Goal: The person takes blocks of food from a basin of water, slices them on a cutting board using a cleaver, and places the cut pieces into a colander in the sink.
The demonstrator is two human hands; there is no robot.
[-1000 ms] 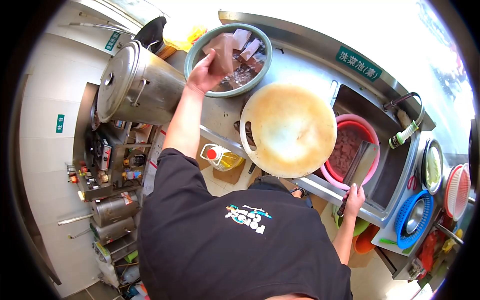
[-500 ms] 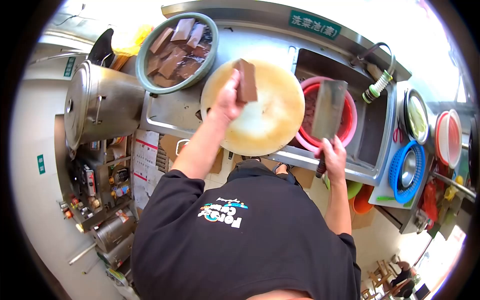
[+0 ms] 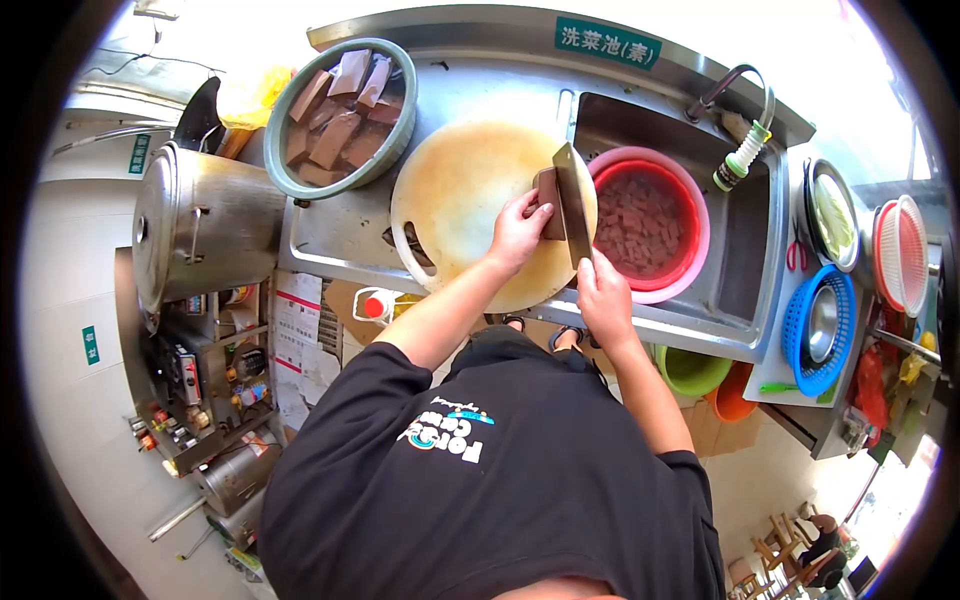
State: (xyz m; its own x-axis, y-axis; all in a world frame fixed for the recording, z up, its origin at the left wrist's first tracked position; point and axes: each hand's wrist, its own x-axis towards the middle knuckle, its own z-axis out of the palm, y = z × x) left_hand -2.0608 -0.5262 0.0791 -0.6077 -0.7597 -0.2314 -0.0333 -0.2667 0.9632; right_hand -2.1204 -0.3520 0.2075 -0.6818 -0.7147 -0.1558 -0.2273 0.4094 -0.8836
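On the right part of the round chopping board (image 3: 455, 190), my left hand (image 3: 517, 235) grips a reddish-brown block of blood curd (image 3: 547, 192). My right hand (image 3: 604, 300) is closed round the handle of a cleaver (image 3: 573, 205), its wide blade upright along the right side of the block. Just right of the board, a red basin (image 3: 692, 235) sits inside a pink basin (image 3: 704, 245) and holds many small brown cubes (image 3: 640, 225) in liquid. Larger blocks (image 3: 335, 138) lie in water in a grey-green tub (image 3: 277, 150) at the back left.
The pink basin stands in a steel sink (image 3: 740, 270) with a bent faucet (image 3: 745, 75) behind it. A large steel pot (image 3: 225, 225) is at the left. Further right are a blue basket (image 3: 842, 330) and red scissors (image 3: 796, 255). A green bucket (image 3: 692, 372) stands below the sink.
The block has gone from being held up over the board's middle to its right side. The cleaver has swung left from over the red basin to beside the block.
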